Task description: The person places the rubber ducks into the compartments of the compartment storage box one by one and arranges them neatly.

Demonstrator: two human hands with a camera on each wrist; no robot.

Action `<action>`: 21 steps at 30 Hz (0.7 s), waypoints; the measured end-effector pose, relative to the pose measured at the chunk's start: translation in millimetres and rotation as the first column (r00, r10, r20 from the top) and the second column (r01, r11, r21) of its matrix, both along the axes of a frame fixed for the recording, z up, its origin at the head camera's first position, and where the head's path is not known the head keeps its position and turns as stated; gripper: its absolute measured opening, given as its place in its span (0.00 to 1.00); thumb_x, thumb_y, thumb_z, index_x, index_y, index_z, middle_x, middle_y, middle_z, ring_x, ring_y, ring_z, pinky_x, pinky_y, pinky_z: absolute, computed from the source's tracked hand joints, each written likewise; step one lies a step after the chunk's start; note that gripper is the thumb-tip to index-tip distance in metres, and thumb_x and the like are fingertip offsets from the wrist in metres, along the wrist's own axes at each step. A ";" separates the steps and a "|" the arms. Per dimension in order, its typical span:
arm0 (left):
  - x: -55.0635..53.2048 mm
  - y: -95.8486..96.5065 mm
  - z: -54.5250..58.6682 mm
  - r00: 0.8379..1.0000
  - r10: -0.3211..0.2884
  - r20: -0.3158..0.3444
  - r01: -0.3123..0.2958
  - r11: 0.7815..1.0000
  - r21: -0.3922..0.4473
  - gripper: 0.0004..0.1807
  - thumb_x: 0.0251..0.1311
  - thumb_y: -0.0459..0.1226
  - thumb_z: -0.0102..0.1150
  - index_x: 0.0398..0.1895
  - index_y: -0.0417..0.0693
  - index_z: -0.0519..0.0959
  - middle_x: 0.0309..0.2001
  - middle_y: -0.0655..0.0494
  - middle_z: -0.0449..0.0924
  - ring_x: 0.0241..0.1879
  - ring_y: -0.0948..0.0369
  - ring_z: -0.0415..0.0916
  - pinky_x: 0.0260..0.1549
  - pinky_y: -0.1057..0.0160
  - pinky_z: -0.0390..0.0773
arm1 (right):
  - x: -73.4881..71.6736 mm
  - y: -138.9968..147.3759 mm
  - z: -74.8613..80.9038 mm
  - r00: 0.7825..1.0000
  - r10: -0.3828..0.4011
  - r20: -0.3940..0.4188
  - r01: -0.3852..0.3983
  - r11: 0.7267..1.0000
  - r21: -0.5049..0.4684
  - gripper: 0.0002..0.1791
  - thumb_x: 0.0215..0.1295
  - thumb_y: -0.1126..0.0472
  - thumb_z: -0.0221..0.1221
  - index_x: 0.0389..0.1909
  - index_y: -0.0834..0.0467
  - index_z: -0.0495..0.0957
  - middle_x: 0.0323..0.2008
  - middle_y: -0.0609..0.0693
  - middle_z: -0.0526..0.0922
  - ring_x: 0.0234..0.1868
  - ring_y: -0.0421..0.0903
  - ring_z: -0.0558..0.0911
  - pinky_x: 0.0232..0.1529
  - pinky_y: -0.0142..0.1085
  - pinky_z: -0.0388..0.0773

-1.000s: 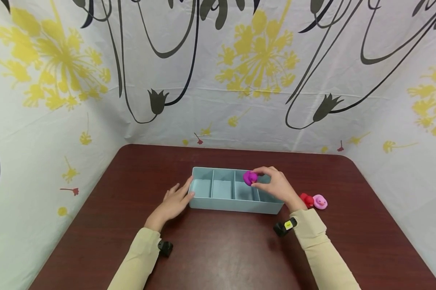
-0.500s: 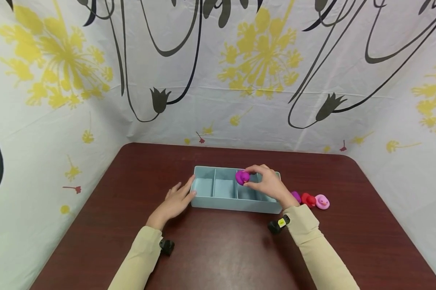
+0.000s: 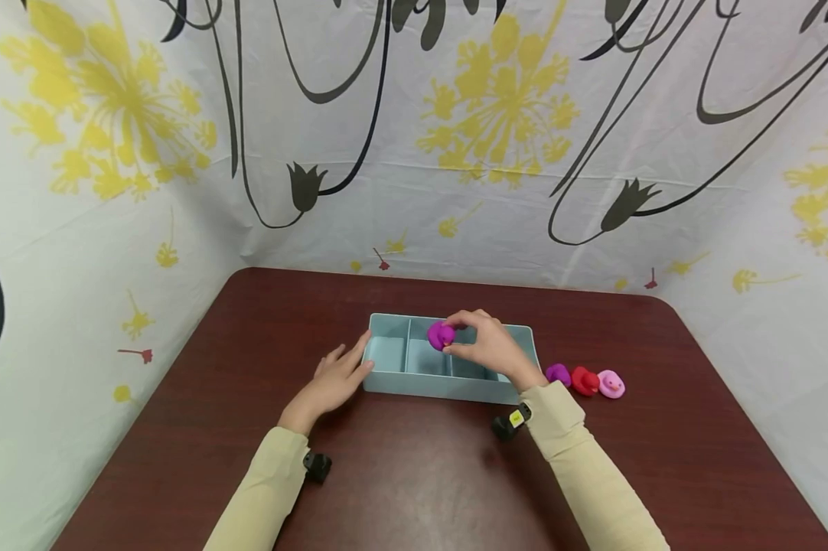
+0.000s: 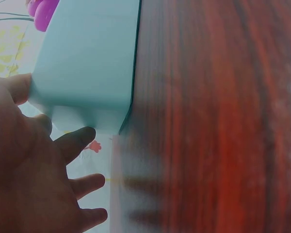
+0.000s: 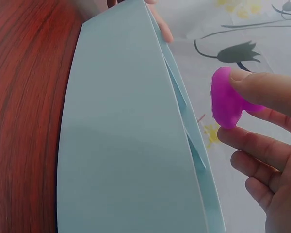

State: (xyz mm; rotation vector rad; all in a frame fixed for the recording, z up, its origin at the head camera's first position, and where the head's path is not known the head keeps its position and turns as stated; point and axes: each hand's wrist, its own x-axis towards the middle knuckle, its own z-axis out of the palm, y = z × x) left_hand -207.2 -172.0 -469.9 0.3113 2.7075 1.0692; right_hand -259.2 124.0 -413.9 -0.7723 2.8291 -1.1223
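A pale blue divided box lies on the table with its compartments in a row. My left hand touches its left end, fingers spread and mostly straight; in the left wrist view the thumb and a fingertip meet the box wall. Between thumb and fingers, my right hand pinches a purple rubber duck. It hangs over the second compartment from the left, and the right wrist view has this duck above the rim. My right hand partly hides the right-hand compartments.
Right of the box stand another purple duck, a red duck and a pink duck, close together in a row. The dark red-brown table meets a patterned white cloth behind and at both sides.
My right hand has carried the purple duck leftward, from over the third compartment to over the second. The other purple duck has come into sight behind that wrist. My left hand stays put.
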 end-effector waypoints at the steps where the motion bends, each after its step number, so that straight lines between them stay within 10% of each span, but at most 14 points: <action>1: -0.1 0.2 0.3 1.000 0.001 0.002 -0.001 1.000 0.001 0.34 0.71 0.56 0.36 0.76 0.71 0.38 0.75 0.57 0.50 0.75 0.43 0.36 0.67 0.34 0.35 | -0.2 -1.8 0.1 1.000 0.003 0.002 -0.003 1.000 0.001 0.20 0.51 0.54 0.71 0.47 0.50 0.81 0.43 0.48 0.80 0.50 0.55 0.74 0.46 0.46 0.72; 21: -0.7 3.3 1.2 0.999 0.032 0.007 -0.031 0.999 -0.017 0.34 0.72 0.53 0.38 0.76 0.70 0.40 0.74 0.54 0.53 0.74 0.41 0.39 0.67 0.33 0.37 | -8.8 -51.3 -1.1 0.995 0.093 -0.041 -0.090 0.994 0.065 0.19 0.51 0.54 0.72 0.44 0.50 0.81 0.40 0.44 0.82 0.47 0.51 0.74 0.48 0.45 0.64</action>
